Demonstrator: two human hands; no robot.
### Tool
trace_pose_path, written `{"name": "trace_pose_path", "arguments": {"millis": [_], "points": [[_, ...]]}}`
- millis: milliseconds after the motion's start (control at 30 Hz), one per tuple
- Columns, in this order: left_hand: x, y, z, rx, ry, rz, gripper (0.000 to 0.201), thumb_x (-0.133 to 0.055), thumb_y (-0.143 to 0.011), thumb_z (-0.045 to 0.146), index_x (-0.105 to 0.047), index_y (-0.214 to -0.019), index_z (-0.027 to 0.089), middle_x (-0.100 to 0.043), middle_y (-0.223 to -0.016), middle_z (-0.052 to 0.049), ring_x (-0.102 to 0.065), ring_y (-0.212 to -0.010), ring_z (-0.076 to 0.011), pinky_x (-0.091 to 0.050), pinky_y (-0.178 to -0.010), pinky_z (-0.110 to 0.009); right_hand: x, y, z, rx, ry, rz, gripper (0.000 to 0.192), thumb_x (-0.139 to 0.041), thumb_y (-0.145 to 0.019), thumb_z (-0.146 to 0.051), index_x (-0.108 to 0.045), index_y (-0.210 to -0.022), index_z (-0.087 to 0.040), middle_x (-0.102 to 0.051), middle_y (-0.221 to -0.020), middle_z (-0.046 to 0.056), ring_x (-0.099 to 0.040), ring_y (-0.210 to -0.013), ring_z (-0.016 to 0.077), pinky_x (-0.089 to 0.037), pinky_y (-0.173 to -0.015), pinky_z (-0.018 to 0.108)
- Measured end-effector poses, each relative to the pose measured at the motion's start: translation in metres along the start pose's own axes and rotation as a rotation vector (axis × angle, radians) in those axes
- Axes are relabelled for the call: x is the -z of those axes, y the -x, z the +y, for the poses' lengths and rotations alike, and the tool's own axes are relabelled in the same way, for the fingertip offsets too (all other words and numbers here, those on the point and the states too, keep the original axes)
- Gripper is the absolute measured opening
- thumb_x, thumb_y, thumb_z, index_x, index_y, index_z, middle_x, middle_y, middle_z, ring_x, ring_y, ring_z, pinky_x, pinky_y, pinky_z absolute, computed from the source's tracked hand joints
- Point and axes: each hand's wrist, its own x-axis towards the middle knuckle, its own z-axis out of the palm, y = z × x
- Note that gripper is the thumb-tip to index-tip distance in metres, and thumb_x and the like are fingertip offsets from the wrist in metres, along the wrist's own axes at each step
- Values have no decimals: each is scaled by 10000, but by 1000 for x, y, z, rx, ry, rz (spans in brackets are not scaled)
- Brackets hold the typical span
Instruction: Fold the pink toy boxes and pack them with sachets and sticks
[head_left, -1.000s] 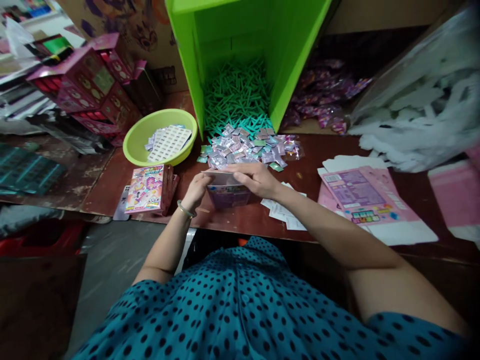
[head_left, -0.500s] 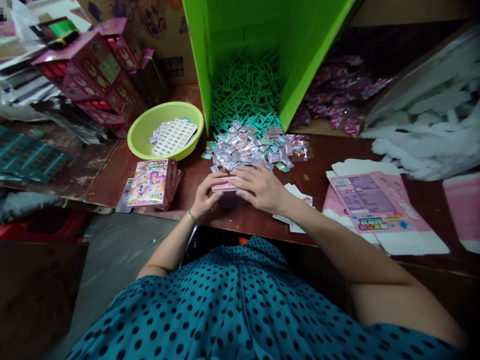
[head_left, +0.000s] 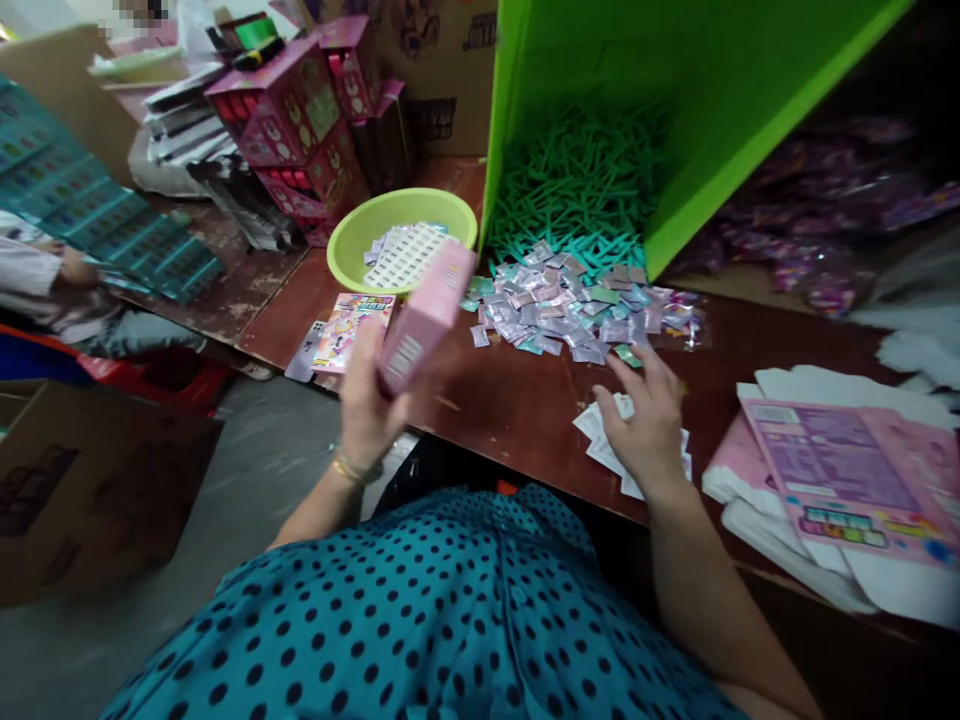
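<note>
A pink carton (head_left: 429,312), tilted and lifted off the table, is gripped by my left hand (head_left: 364,408). My right hand (head_left: 646,428) has its fingers apart and hovers over or touches small white printed sheets (head_left: 600,445); which of the two, I cannot tell. Just beyond its fingertips lies a heap of small shiny sachets (head_left: 551,308). Finished-looking printed boxes (head_left: 349,325) stand to the left, partly behind my left hand. Beside them a phone (head_left: 303,352) lies on the table edge.
A yellow basin (head_left: 341,262) holds sticker sheets. Green sticks (head_left: 585,190) fill an upright green bin (head_left: 750,150). Flattened pink cartons (head_left: 855,490) lie at right. Pink boxes (head_left: 285,115) are stacked at back left. Another person's sleeve (head_left: 30,270) shows at far left.
My hands have separated. The left has carried the pink carton left and up toward the printed boxes; the right has let go and moved right to the white sheets. The view has swung left.
</note>
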Motion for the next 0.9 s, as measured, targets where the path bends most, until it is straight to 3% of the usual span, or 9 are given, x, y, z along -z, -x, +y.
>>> {"name": "trace_pose_path", "arguments": {"millis": [67,133,200,300,367,467,600,733,900], "points": [[29,-24,-13,50,-302,11,889,-717,-797,198,-346,-1604,139,-419,-1623,-198,-367,-1515,-373,-286,-1256,-558,-6,28,17,-31,72,-71,524,-505,-966,-418,-572,-1467,-276,-464,-1570,160,-408,-1463,408,-380,-1146,659],[32,-40,-33,146,-564,-122,868,-701,-789,165,-359,-1579,48,-386,-1617,-284,-333,-1509,-467,-260,-1201,-694,-10,56,31,-85,128,-139,524,-539,-952,-447,-602,-1434,-253,-479,-1553,184,-399,-1461,428,-383,-1130,677],[16,-46,-49,189,-715,-224,827,-717,-823,251,-396,-1542,1,-388,-1589,-340,-343,-1470,-548,-255,-1121,-796,-8,81,41,-134,158,-175,539,-553,-950,-466,-600,-1435,-234,-486,-1548,192,-397,-1465,425,-381,-1137,668],[-26,-40,-53,94,-665,-177,837,-701,-881,456,-399,-1569,87,-352,-1634,-283,-299,-1494,-550,-181,-1142,-817,2,106,46,-166,181,-182,548,-560,-959,-460,-598,-1431,-183,-461,-1569,213,-377,-1490,402,-366,-1171,625],[-61,-28,-39,-28,-470,-233,777,-661,-911,502,-429,-1569,161,-363,-1650,-220,-301,-1512,-506,-196,-1191,-752,15,110,46,-152,175,-198,559,-572,-959,-463,-600,-1423,-152,-463,-1567,225,-373,-1498,388,-354,-1189,601],[-125,5,-2,-210,-60,-602,617,-628,-940,480,-567,-1465,161,-516,-1540,-212,-458,-1438,-424,-365,-1172,-625,40,98,60,-187,192,-201,548,-527,-987,-468,-570,-1456,-187,-461,-1582,181,-353,-1518,348,-315,-1223,569],[-206,59,51,-324,353,-1072,438,-598,-975,410,-671,-1338,177,-617,-1450,-175,-577,-1355,-328,-452,-1145,-537,80,70,113,-617,389,-138,790,-559,-956,-576,-400,-1566,-101,-334,-1627,283,-261,-1531,463,-240,-1193,683],[-255,75,87,-255,555,-1022,392,-634,-958,373,-703,-1286,168,-661,-1388,-184,-611,-1321,-311,-452,-1151,-527,101,56,151,-730,438,-306,550,-392,-1043,-396,-560,-1402,-15,-551,-1427,317,-498,-1370,425,-385,-1127,567],[-265,60,111,-142,485,-947,355,-679,-925,316,-723,-1227,134,-712,-1301,-184,-644,-1254,-322,-444,-1149,-546,95,54,122,-590,604,-372,620,-443,-1018,-467,-577,-1314,61,-617,-1277,359,-593,-1233,421,-472,-1031,526]]}}
